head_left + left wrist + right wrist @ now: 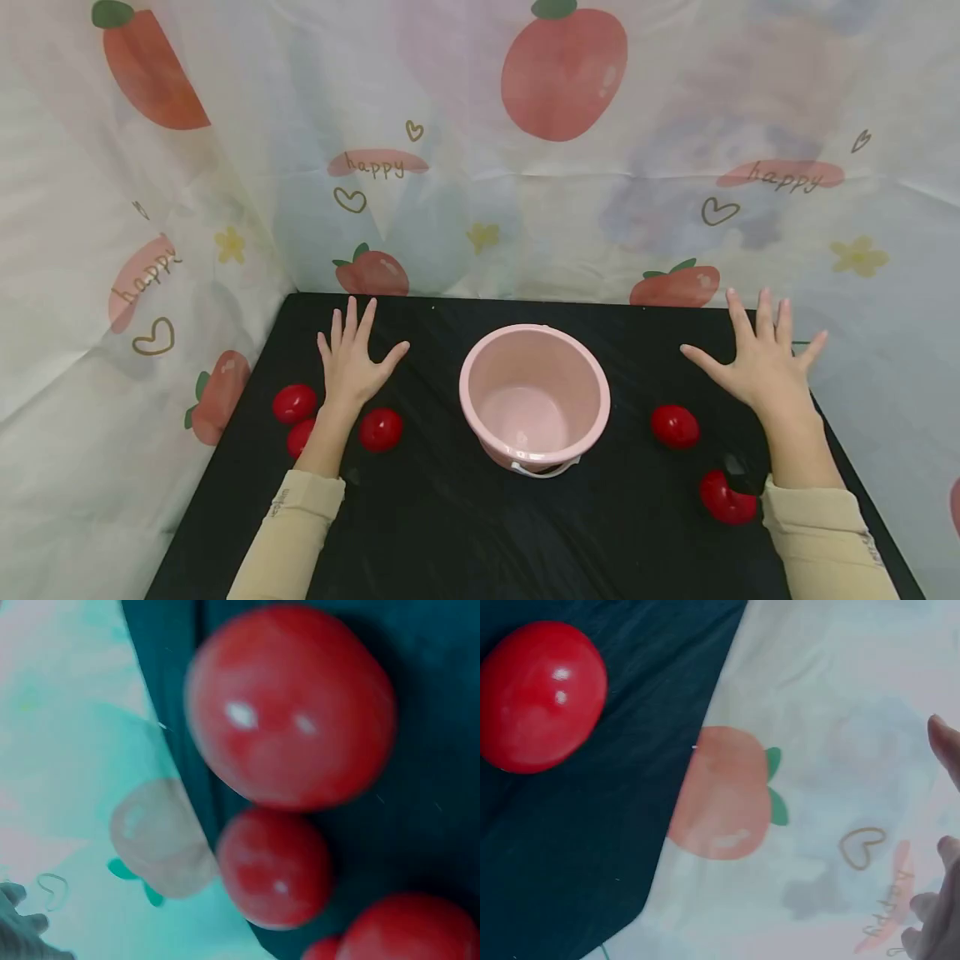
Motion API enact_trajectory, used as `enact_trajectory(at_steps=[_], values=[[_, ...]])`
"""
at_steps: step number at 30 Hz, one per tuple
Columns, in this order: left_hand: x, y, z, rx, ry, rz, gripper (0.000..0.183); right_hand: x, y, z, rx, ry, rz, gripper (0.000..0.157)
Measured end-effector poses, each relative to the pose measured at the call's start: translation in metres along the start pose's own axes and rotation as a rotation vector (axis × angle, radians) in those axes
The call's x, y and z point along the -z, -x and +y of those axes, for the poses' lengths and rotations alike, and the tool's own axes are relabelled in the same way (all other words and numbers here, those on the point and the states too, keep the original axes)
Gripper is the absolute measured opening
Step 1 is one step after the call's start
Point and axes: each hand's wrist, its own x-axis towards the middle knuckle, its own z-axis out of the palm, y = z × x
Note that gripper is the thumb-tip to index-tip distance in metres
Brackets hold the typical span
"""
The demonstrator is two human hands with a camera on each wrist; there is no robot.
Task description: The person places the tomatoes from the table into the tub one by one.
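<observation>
My left hand (349, 365) is held with fingers and thumb spread and nothing in it, over the far left of the black table. Close by its wrist are three glossy red tomato-like rounds: one (295, 403) left, one (381, 430) right, and one (300, 437) partly hidden by the forearm. At the far right, my right hand (767, 371) also spreads its fingers and holds nothing. Two more red rounds lie on its inner side, one (675, 427) farther back and one (727, 497) beside the sleeve. Between the hands stands an upright pink bucket (480, 442), its inside bare.
Black cloth covers the table (487, 542). A pale printed curtain (465, 100) rises along the back and both sides. The bucket's white handle (546, 473) hangs down at its near side. A small dark object (738, 475) sits by the right sleeve.
</observation>
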Motion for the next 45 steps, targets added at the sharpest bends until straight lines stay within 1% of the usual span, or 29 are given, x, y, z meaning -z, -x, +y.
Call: enact_trajectory(at_steps=[5,7,8,10,11,13,15,18,20,23,25,29,34,39,45], values=[[0.002,0.004,0.018,0.02,0.474,0.073,0.07,0.008,0.015,-0.003,0.05,0.012,0.037,0.099],[0.002,0.007,0.027,0.048,0.657,0.077,0.064,0.008,0.024,-0.002,0.075,0.02,0.06,0.099],[0.002,0.008,0.031,0.069,0.74,0.064,0.061,0.007,0.029,-0.001,0.087,0.026,0.072,0.099],[0.001,0.011,0.037,0.119,0.887,0.016,0.058,0.004,0.039,0.002,0.106,0.029,0.096,0.099],[0.001,0.012,0.04,0.151,0.949,-0.023,0.056,0.002,0.044,0.004,0.112,0.03,0.105,0.099],[-0.001,0.014,0.045,0.214,1.038,-0.118,0.055,-0.003,0.055,0.009,0.118,0.02,0.121,0.1],[-0.003,0.016,0.049,0.283,1.102,-0.213,0.055,-0.009,0.065,0.014,0.114,0.008,0.132,0.1],[-0.006,0.019,0.053,0.355,1.163,-0.335,0.055,-0.021,0.08,0.025,0.096,0.004,0.132,0.102],[-0.008,0.021,0.054,0.379,1.181,-0.397,0.056,-0.031,0.089,0.033,0.081,0.004,0.122,0.103],[-0.012,0.022,0.056,0.384,1.184,-0.474,0.058,-0.046,0.102,0.042,0.06,0.007,0.084,0.105],[-0.014,0.024,0.057,0.379,1.177,-0.508,0.06,-0.056,0.111,0.046,0.052,0.006,0.062,0.105],[-0.017,0.026,0.06,0.369,1.165,-0.553,0.06,-0.074,0.125,0.051,0.039,0.007,0.014,0.104],[-0.023,0.027,0.062,0.341,1.165,-0.607,0.061,-0.089,0.137,0.056,0.006,0.022,-0.037,0.104],[-0.027,0.028,0.063,0.316,1.156,-0.62,0.062,-0.1,0.143,0.061,-0.021,0.036,-0.077,0.105],[-0.027,0.027,0.066,0.305,1.149,-0.63,0.062,-0.111,0.147,0.067,-0.028,0.033,-0.1,0.102]])
